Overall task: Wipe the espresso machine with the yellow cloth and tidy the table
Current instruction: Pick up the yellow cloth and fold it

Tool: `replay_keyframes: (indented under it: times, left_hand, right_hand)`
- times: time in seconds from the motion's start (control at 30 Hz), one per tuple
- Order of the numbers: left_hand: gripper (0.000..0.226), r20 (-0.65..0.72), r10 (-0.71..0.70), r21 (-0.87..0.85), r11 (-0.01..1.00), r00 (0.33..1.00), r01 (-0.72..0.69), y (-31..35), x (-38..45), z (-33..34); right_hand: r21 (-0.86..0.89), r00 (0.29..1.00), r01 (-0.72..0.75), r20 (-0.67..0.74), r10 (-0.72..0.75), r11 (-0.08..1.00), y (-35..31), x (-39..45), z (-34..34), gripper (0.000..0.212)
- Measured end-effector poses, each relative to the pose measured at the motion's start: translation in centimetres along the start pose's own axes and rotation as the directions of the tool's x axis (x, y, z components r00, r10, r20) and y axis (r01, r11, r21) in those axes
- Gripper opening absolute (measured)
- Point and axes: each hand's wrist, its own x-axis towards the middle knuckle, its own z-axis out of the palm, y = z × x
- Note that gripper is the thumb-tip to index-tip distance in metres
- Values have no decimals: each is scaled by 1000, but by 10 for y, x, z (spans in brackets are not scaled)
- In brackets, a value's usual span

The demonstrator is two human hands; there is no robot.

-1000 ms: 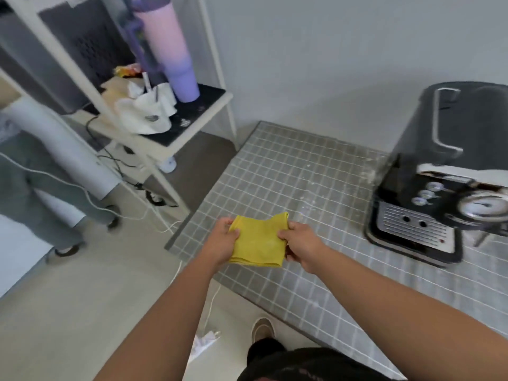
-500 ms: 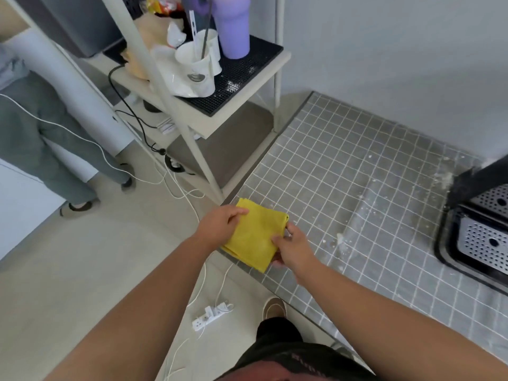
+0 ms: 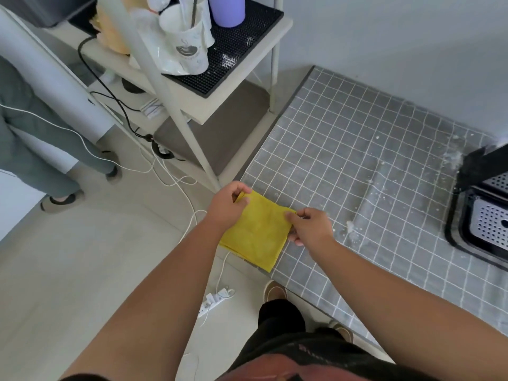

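The folded yellow cloth [image 3: 258, 232] hangs over the near left corner of the grey tiled table [image 3: 357, 149]. My left hand [image 3: 226, 206] pinches its far left corner. My right hand [image 3: 309, 225] pinches its right corner. Both hands hold the cloth spread flat between them. The black espresso machine [image 3: 483, 204] shows only partly at the right edge, with its perforated metal drip tray [image 3: 492, 225] visible. White powder and smears lie on the tiles to the left of the machine.
A white shelf rack [image 3: 192, 105] stands left of the table, holding a paper cup [image 3: 188, 42] and a purple tumbler [image 3: 226, 9] on a black mat. Another person's legs [image 3: 35, 149] stand at far left. Cables and a power strip [image 3: 214, 299] lie on the floor.
The view has swung down and left, so most of the espresso machine has left the frame. The cloth, held in both hands throughout, now hangs lower over the table's corner.
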Motion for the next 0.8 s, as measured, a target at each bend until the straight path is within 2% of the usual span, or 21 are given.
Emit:
replay_keyframes:
  times: [0.07,0.17,0.27,0.33,0.4,0.43,0.47,0.5,0.57,0.63,0.73,0.8]
  left_hand:
    - [15,-29,31,56,998,999,-30,-2,2,0]
    - [16,-44,155,246,959,987,-139,-9,6,4]
    - [20,-95,304,510,833,948,-216,-18,3,13]
    - [25,-71,376,638,729,924,-248,-17,-5,18]
    - [37,37,423,684,650,906,-332,-17,-18,27]
    - [44,100,405,701,619,909,-353,-21,-25,32]
    - [51,154,363,724,592,919,-355,-25,-30,36]
    - [58,192,311,745,572,931,-344,-31,-32,39]
    - [65,220,216,770,561,951,-305,-43,-35,41]
    - [67,235,170,779,556,957,-290,-46,-34,41]
    - [69,247,143,787,548,958,-285,-39,-34,40]
    - [70,251,131,791,544,959,-281,-35,-37,39]
  right_hand:
    - [-34,1000,27,-15,-27,999,1,1,-3,21]
    - [-100,998,50,-20,-52,994,3,4,-7,16]
    - [-337,989,120,-43,-143,934,3,7,-12,16]
    - [-543,929,308,-5,-370,781,8,10,-13,21]
    - [-675,755,544,136,-642,498,17,9,-11,33]
    - [-714,674,596,195,-713,368,22,7,-9,41]
    - [-744,654,602,251,-714,290,26,5,-6,50]
    - [-771,678,585,295,-673,251,30,2,-3,59]
    - [-805,771,542,363,-523,241,38,-1,0,69]
    - [-818,819,518,390,-421,251,47,0,0,71]
    - [-821,820,525,417,-393,225,46,4,-2,77]
    - [-801,794,563,456,-402,204,43,2,-8,79]
